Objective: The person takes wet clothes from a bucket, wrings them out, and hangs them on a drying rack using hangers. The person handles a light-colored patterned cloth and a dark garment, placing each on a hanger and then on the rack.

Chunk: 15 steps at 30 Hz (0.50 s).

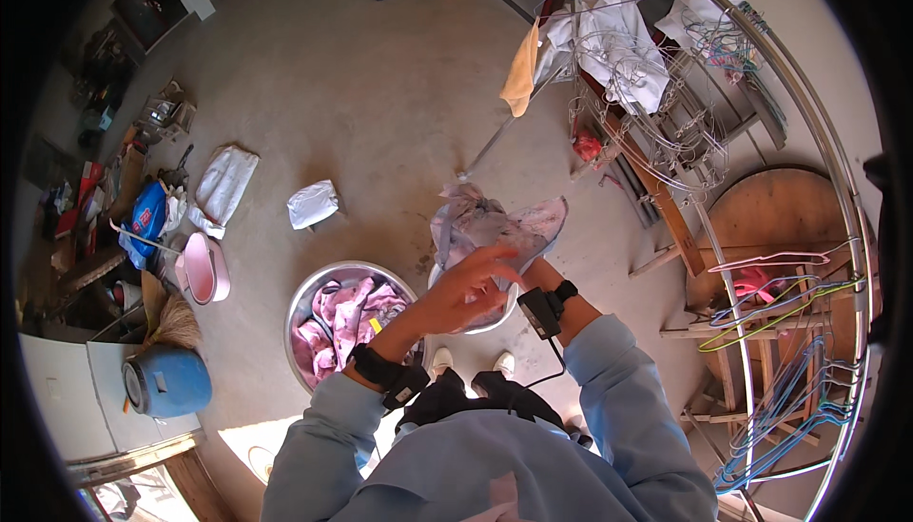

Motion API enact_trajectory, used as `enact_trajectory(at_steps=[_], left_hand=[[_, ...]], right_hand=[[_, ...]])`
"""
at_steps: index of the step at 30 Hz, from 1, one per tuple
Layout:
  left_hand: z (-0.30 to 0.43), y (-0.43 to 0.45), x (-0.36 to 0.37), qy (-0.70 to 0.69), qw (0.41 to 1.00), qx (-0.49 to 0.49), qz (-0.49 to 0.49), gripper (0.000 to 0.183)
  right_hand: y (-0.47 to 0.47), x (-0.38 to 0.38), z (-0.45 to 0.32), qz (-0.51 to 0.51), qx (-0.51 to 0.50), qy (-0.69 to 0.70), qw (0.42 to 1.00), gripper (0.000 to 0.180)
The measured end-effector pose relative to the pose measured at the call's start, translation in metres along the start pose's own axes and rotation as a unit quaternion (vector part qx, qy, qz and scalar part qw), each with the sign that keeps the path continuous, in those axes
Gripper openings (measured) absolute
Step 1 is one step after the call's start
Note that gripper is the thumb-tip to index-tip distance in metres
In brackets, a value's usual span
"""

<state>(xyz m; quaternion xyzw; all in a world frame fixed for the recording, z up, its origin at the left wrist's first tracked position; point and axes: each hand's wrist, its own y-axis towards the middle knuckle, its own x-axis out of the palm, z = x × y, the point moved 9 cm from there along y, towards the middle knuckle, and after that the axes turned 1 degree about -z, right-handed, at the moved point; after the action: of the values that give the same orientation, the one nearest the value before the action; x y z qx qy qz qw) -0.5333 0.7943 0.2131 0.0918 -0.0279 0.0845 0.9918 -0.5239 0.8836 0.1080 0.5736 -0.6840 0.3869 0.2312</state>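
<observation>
A greyish-pink patterned cloth (492,226) is bunched and spread above a white bucket (512,302), whose rim shows below it. My left hand (474,283) is in front of the cloth, fingers apart, with nothing seen between them. My right hand (531,272) is at the cloth's near right side and bears it up; the fingers are hidden by folds and by my left hand. Left of the bucket stands a round metal basin (294,301) holding pink dark-spotted fabric (349,315). Both wrists wear black strapped devices.
On the right, a metal drying rack (842,165) carries hangers (792,393) and white laundry (620,51). A yellow cloth (522,73) hangs there. Leftward are a pink tub (205,269), a blue barrel (171,381), a straw broom (175,319) and a white-covered stool (312,205).
</observation>
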Motion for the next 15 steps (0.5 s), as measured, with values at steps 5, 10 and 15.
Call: enact_trajectory(at_steps=[5, 10, 15], left_hand=[[-0.093, -0.019, -0.109, 0.094, 0.935, 0.000, 0.342, 0.033], [-0.187, -0.018, -0.131, 0.149, 0.914, -0.112, 0.361, 0.029], [-0.217, -0.049, -0.152, -0.053, 0.863, -0.196, 0.463, 0.024]], right_hand=[[-0.005, -0.004, -0.003, 0.032, 0.022, -0.031, 0.999, 0.016], [-0.014, -0.007, -0.005, 0.053, 0.034, -0.049, 0.997, 0.015], [-0.022, -0.010, -0.011, 0.075, 0.038, -0.059, 0.995, 0.014]])
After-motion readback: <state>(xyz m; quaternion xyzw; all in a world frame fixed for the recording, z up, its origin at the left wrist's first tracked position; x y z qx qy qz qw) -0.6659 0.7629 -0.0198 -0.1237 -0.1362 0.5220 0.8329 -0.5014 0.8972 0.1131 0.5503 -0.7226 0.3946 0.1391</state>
